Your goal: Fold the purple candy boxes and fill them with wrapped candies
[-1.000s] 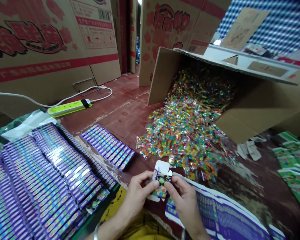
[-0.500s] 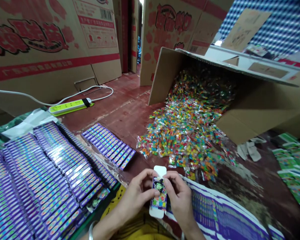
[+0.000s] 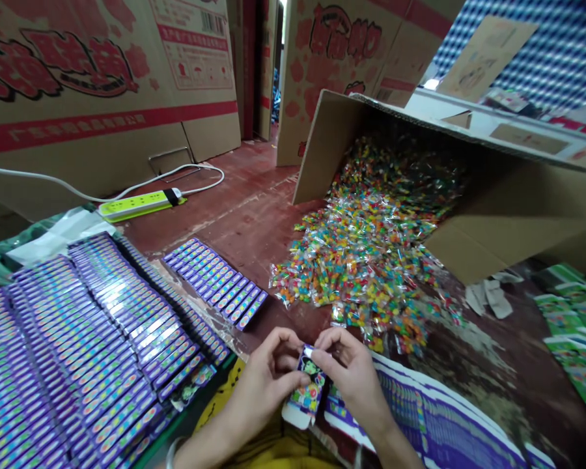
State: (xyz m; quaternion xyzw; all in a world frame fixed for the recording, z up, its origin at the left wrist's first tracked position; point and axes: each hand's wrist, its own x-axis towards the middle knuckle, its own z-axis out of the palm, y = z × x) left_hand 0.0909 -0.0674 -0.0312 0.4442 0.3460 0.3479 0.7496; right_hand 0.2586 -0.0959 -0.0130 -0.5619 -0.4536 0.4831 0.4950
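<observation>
Between my two hands is a small purple candy box [image 3: 308, 389] with a green cartoon figure and fruit pictures on its front. My left hand [image 3: 268, 374] grips its left side, thumb across the front. My right hand [image 3: 346, 368] has its fingers at the top end, where the white flap is now mostly out of sight. At the lower end a white flap hangs open. Beneath and right of my right hand lies a long row of flat purple box blanks [image 3: 420, 410]. Just beyond my hands spreads a heap of clear candy packets [image 3: 366, 260].
A tipped carton [image 3: 498, 221] spills the packets. Stacked purple boxes [image 3: 102, 339] fill the left, and a shorter row of boxes [image 3: 215, 283] lies nearby. A yellow-green power strip [image 3: 139, 205] with a white cable is behind. Green packs [image 3: 573, 326] lie at right.
The candy box has tilted, its lower end swinging left. My right fingers have moved over its top end, and the upper white flap that stood up is folded down.
</observation>
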